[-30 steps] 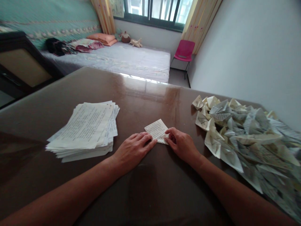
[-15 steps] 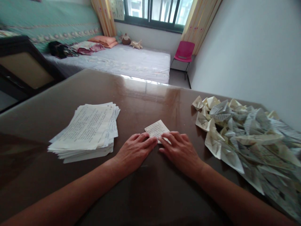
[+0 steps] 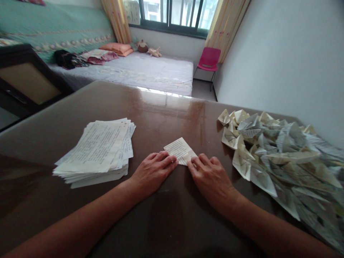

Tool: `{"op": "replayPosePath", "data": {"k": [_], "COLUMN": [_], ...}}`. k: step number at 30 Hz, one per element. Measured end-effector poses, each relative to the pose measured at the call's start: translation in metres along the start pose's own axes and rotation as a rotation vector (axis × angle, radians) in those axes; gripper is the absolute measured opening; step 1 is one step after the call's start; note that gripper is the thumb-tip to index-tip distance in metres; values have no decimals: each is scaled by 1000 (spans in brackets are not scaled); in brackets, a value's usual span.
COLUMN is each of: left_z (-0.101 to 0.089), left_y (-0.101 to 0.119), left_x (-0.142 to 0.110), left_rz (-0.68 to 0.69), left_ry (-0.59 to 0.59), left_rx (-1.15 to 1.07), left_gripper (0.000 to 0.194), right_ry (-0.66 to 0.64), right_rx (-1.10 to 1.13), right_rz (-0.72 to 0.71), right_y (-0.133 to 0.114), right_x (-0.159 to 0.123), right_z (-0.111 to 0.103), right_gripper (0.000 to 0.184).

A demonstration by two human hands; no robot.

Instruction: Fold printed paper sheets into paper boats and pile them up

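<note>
At the far left of the brown worktop [image 3: 166, 118] a loose stack of printed sheets [image 3: 99, 150] is seen, well apart from the hands. Next, the left hand [image 3: 152, 172] is laid flat, fingers together and extended, its fingertips pressed on the near left edge of the small folded paper [image 3: 179, 149]. The paper lies just beyond both hands, its long axis running from far left to near right. The right hand [image 3: 211, 175] is likewise flattened, fingers close together, its fingertips touching the paper's near right corner; nothing is gripped by either hand. Both hands are about equally near it. Bare worktop is left beyond the paper, while the right side is crowded by a heap of folded paper shapes [image 3: 279, 157]
</note>
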State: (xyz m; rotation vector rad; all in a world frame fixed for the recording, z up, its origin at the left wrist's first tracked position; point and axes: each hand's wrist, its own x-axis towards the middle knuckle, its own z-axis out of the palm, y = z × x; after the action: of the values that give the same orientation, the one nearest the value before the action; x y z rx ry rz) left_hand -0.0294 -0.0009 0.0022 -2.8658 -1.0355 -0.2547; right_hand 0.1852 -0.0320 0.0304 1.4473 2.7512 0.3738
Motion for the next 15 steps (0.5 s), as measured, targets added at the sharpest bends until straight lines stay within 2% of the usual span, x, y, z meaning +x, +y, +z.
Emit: {"op": "replayPosePath", "data": {"k": [4, 8, 15], "left_z": [3, 3, -8], "left_y": [-6, -14, -17], "left_x": [-1, -4, -3], "left_rz": [7, -29, 74], "left_ry": [29, 62, 125], "left_rx": [-22, -14, -1], "left_gripper": [34, 32, 31], "right_ry": [5, 14, 225], "right_rx": [-3, 36, 405], "right_rz": [-12, 18, -12], "right_y": [5, 23, 58], "right_x": [11, 15, 19], "right_z": [3, 12, 40], "right_gripper": [16, 16, 19]}}
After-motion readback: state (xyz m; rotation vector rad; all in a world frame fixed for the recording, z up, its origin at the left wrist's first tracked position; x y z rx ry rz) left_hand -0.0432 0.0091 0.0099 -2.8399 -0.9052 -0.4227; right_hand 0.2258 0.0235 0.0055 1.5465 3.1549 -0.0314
